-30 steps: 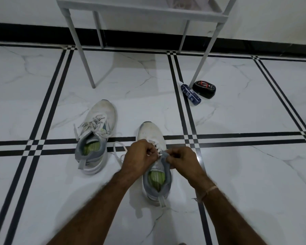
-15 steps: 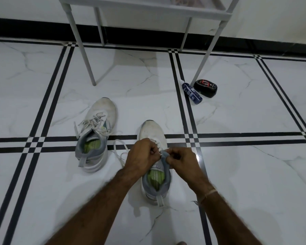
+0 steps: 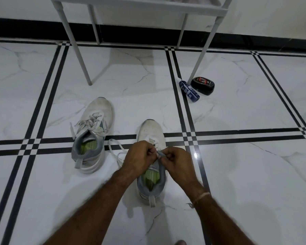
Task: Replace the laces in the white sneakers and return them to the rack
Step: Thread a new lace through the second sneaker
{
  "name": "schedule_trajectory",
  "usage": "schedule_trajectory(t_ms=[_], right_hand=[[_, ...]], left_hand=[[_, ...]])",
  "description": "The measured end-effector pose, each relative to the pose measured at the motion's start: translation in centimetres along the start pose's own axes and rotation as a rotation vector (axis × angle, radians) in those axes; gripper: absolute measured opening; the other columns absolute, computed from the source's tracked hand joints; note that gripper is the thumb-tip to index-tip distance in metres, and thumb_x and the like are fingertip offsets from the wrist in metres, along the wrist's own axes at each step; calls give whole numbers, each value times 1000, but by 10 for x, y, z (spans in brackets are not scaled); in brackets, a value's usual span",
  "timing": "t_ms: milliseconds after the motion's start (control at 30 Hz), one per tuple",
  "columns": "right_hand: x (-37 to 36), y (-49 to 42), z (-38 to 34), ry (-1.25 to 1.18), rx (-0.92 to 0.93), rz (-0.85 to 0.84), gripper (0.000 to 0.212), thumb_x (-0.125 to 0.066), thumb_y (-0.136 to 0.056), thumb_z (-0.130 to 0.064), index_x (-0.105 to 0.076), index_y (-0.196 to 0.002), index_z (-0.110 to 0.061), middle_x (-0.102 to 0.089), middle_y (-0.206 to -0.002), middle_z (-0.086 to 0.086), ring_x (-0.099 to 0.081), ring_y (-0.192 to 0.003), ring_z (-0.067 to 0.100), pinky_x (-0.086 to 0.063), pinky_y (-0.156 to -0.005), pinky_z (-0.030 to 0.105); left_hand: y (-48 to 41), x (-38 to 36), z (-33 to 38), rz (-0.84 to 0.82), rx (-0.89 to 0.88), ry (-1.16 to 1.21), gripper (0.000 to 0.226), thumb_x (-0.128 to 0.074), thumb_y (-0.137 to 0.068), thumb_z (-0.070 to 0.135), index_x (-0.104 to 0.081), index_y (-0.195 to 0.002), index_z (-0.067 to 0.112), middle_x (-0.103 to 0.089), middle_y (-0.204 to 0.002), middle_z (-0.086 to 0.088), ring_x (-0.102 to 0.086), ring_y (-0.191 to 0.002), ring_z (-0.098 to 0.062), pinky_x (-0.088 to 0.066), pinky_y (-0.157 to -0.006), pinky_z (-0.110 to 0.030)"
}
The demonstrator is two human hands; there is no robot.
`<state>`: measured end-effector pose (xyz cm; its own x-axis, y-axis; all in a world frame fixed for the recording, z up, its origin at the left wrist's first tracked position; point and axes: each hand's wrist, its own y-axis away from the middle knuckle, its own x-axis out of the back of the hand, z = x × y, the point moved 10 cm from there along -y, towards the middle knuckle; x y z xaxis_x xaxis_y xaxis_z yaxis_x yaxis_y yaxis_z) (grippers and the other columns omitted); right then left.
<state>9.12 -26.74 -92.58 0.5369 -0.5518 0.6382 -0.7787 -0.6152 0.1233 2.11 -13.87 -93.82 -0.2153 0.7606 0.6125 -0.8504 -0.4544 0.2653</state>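
Note:
Two white sneakers with grey collars and green insoles stand on the marble floor. The left sneaker (image 3: 94,133) is laced, its lace ends loose. The right sneaker (image 3: 151,131) sits under my hands. My left hand (image 3: 140,156) is curled over its eyelets and pinches the white lace (image 3: 116,151), which loops out to the left across the floor. My right hand (image 3: 177,161) pinches the grey tongue and lace at the top of the throat. The upper eyelets are hidden by my fingers.
The white metal rack (image 3: 141,4) stands at the back, with legs (image 3: 77,50) reaching the floor. A blue tube (image 3: 189,91) and a black shoe-polish sponge (image 3: 203,85) lie by the rack's right front leg. A black skirting runs along the wall.
Both hands stay on the right sneaker's throat with small finger movements. The view has shifted slightly; the shoes have not moved.

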Motion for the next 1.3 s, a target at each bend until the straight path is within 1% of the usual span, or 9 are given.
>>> schedule_trajectory(t_ms=[300, 567, 733, 800, 900, 967, 1067, 1200, 1300], right_hand=[[-16, 0, 16, -561, -175, -228, 15, -65, -98, -6, -76, -107, -2, -78, -98, 15, -75, -93, 26, -63, -79, 33], [-21, -5, 24, -422, -212, -151, 12, -58, -101, -5, -64, -91, -5, -72, -88, 17, -66, -78, 20, -57, -72, 37], [58, -28, 31, -1410, -392, 235, 27, -43, -106, -8, -51, -81, -17, -56, -66, -1, -54, -56, 11, -53, -60, 28], [89, -39, 21, -1049, -218, 252, 19, -45, -108, -13, -53, -90, -13, -52, -72, 0, -47, -60, 9, -46, -61, 23], [41, -32, -4, -193, 57, -38, 8, -70, -96, -18, -65, -95, -11, -64, -90, -3, -57, -79, 4, -46, -73, 16], [2, -19, 11, 7, 71, -157, 13, -82, -86, -23, -70, -89, -19, -65, -92, -4, -59, -86, 8, -43, -74, 19], [9, -22, 23, -261, -49, -67, 17, -72, -94, -17, -69, -78, -22, -67, -82, 3, -57, -72, 14, -44, -67, 27], [72, -36, 25, -1284, -324, 193, 31, -47, -108, -21, -53, -78, -19, -50, -66, 0, -36, -53, 6, -31, -49, 17], [91, -38, 6, -765, -170, 153, 21, -58, -104, -29, -57, -91, -13, -57, -77, -3, -54, -68, 8, -44, -60, 18]], left_hand=[[-1, 1, -18, 38, 88, 6, 17, -74, -89, 29, -74, -73, 22, -68, -69, 9, -63, -69, -7, -43, -64, -23], [11, 3, -8, -58, 19, 111, 11, -79, -84, 28, -74, -83, 19, -71, -83, 3, -65, -78, -10, -51, -72, -28], [9, 11, -9, -41, 21, 274, 12, -86, -79, 18, -74, -80, 20, -66, -74, 13, -60, -69, 3, -45, -65, -10], [11, 12, -20, -14, 51, 339, 20, -87, -76, 18, -73, -89, 17, -63, -79, 7, -54, -67, 3, -46, -67, -13], [17, 12, -37, 27, 100, 369, 28, -89, -73, 15, -71, -94, 17, -61, -81, 4, -51, -67, 3, -46, -66, -12], [16, 11, -32, 33, 84, 364, 30, -88, -73, 13, -70, -96, 17, -61, -81, 4, -52, -67, 3, -46, -66, -13], [9, 8, -20, 35, 52, 377, 33, -88, -73, 14, -69, -99, 19, -61, -84, 4, -54, -69, 3, -46, -68, -12], [13, 12, -26, 100, 41, 299, 43, -91, -69, 26, -64, -102, 32, -60, -101, 8, -57, -92, -5, -49, -78, -19], [23, 18, -45, 179, 117, 156, 61, -93, -64, 32, -54, -110, 38, -47, -117, 11, -44, -108, -9, -39, -86, -26]])
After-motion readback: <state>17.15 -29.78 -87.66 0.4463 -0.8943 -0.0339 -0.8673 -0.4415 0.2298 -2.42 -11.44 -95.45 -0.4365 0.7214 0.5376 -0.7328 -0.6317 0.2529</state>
